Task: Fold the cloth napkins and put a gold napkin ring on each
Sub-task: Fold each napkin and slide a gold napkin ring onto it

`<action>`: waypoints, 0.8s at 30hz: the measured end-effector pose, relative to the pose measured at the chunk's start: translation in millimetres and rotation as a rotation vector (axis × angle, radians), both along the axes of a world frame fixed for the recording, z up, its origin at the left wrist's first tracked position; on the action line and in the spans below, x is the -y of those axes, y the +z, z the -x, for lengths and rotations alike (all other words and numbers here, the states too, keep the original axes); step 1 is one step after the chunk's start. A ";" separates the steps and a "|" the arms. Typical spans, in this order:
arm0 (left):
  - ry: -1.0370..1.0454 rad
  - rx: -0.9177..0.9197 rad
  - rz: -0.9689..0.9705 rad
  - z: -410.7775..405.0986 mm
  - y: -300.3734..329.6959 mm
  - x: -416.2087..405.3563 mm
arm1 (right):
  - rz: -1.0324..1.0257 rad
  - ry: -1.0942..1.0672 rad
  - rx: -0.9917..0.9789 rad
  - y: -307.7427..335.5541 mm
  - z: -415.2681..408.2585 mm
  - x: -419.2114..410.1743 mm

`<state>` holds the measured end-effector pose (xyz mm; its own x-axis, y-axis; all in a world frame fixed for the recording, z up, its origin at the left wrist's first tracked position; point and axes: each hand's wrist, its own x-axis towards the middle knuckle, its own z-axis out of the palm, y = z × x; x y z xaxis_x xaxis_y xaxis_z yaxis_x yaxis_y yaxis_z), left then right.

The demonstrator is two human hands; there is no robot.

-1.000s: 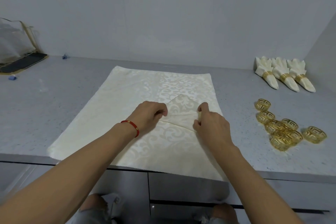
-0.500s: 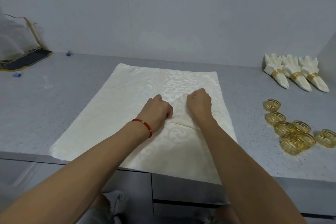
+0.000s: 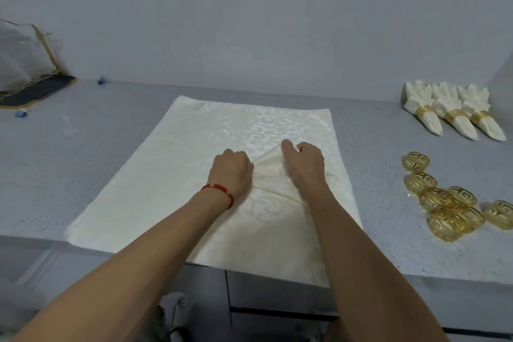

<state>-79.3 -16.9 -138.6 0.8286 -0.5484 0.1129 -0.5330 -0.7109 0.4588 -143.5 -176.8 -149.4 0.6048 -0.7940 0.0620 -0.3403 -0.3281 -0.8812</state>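
A cream damask cloth napkin (image 3: 194,164) lies spread flat on the grey speckled countertop (image 3: 83,153), its near edge hanging a little over the counter's front lip. One corner is turned in toward the middle, and both hands sit on that flap: the left hand (image 3: 231,172), with a red cord bracelet (image 3: 219,191) at the wrist, has its fingers curled down onto the flap's left edge, and the right hand (image 3: 304,164) pinches the tip of the fold. The fabric looks soft, light and limp, likely to slip out of a crease unless pressed, so the corners and fold lines seem the best places to take it. To the right, a loose heap of gold fretwork napkin rings (image 3: 449,203) sits near the napkin's edge, close enough that a sweeping fold might knock them. Three finished ringed napkins (image 3: 452,116) stand against the back wall. The counter to the left offers more room.
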 end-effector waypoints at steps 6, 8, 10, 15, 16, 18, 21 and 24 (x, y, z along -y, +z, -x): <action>-0.052 0.078 0.156 17.4 -2.6 -13.4 | 0.031 -0.057 0.058 0.9 5.2 -2.7; -0.057 0.108 0.157 18.6 -8.4 -14.7 | 0.077 -0.047 0.040 1.0 9.2 -4.5; -0.071 0.146 0.156 20.0 -10.7 -13.5 | 0.241 0.009 0.017 -1.3 14.7 -3.3; -0.135 0.285 0.143 20.6 -19.7 -15.5 | 0.942 0.268 -0.024 -9.6 43.7 8.1; -0.163 0.333 0.129 20.4 -19.6 -16.1 | 0.956 0.365 -0.018 -6.9 52.2 11.1; -0.218 0.420 0.051 19.6 -18.6 -16.8 | 0.902 0.537 -0.067 0.2 65.9 18.0; -0.243 0.428 -0.024 20.8 -12.4 -13.5 | 0.888 0.648 -0.237 11.5 68.6 27.2; -0.154 0.202 0.044 10.8 -2.1 -7.6 | 0.761 0.679 -0.327 25.9 56.8 30.8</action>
<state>-90.1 -9.3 -140.7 0.6940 -0.6570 0.2944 -0.7174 -0.5963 0.3603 -200.3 -207.6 -123.5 0.9824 -0.1064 0.1535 -0.0630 -0.9623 -0.2644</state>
